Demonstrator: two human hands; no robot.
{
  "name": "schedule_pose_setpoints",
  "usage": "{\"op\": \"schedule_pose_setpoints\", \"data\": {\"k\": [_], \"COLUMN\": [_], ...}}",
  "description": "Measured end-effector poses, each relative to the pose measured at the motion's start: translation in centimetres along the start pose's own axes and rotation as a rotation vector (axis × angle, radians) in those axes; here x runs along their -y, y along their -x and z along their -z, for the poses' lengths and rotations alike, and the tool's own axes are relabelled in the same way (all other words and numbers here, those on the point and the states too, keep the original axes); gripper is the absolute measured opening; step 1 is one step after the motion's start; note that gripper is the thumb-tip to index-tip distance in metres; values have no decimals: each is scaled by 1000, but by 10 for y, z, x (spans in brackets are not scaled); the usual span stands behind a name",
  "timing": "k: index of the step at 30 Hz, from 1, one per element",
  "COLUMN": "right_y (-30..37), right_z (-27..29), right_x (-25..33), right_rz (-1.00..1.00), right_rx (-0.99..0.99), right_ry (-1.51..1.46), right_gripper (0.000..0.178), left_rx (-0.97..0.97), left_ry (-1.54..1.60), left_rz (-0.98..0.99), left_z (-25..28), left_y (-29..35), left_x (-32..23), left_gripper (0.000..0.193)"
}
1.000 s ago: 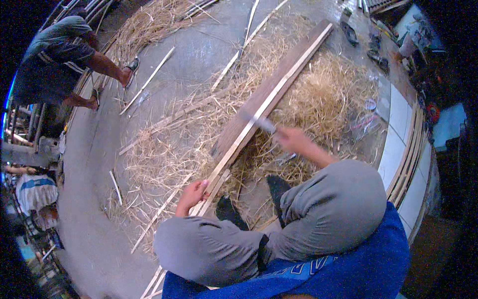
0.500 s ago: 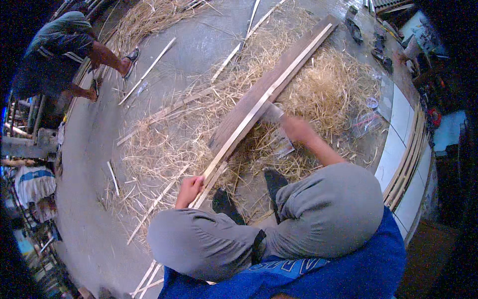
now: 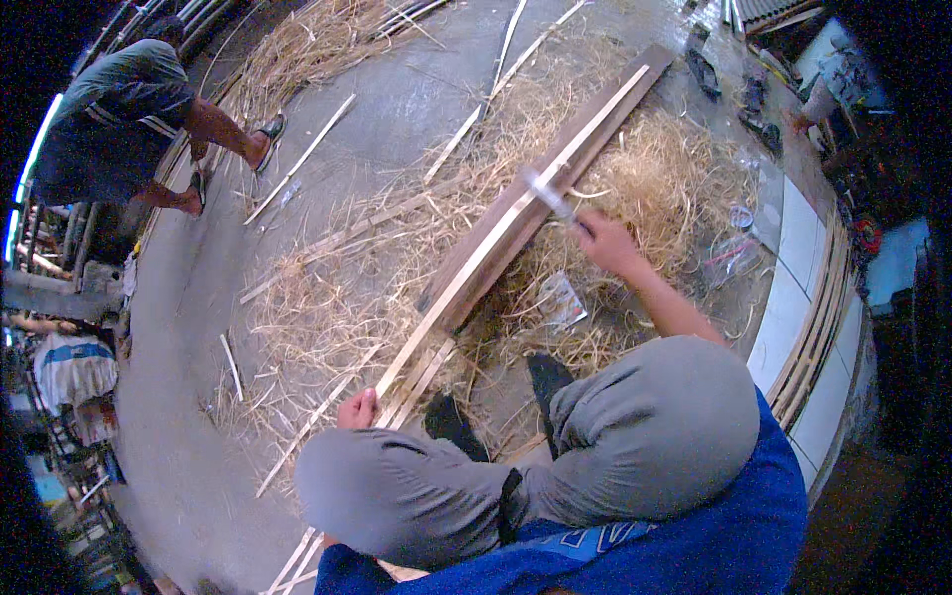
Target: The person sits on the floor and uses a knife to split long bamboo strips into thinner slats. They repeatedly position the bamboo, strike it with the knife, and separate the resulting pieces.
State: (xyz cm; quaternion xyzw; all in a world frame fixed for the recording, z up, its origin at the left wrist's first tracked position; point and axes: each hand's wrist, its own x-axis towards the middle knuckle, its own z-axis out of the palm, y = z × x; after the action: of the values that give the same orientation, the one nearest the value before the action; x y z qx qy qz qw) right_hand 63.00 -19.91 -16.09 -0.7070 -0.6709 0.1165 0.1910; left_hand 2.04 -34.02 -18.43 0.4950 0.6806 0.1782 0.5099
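Note:
A long pale strip, which looks like bamboo [image 3: 453, 297], lies lengthwise on a dark wooden plank [image 3: 491, 222]. My left hand [image 3: 357, 409] is closed on its near end, thumb on top, beside my left knee. My right hand [image 3: 607, 244] grips a knife [image 3: 551, 195] by its handle, most of which the fingers hide. The blade, a little blurred, crosses the strip about halfway along. A thin curl of shaving stands just beyond the blade. Under the near end of the plank several more strips [image 3: 421, 382] stick out toward me.
Curly shavings [image 3: 654, 188] cover the floor around the plank, thickest at its right. Loose strips [image 3: 300, 159] lie to the left. A crumpled clear wrapper [image 3: 562, 300] sits near my feet. Another person [image 3: 119, 119] stands bent over at far left. Long strips [image 3: 808, 332] line the tiled edge at right.
The knife has come up from the strip's right side and now crosses it, farther along. My left hand has drawn slightly back toward me with the strip's near end.

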Motion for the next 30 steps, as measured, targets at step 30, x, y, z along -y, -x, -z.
{"op": "schedule_pose_setpoints", "data": {"k": [30], "right_y": [59], "right_z": [-15], "right_x": [75], "right_rz": [-247], "right_rx": [-174], "right_ry": [-744], "right_gripper": [39], "left_rx": [-273], "left_ry": [-33], "left_rz": [-764], "left_z": [-83], "left_y": [-65], "left_x": [-198], "left_gripper": [46]}}
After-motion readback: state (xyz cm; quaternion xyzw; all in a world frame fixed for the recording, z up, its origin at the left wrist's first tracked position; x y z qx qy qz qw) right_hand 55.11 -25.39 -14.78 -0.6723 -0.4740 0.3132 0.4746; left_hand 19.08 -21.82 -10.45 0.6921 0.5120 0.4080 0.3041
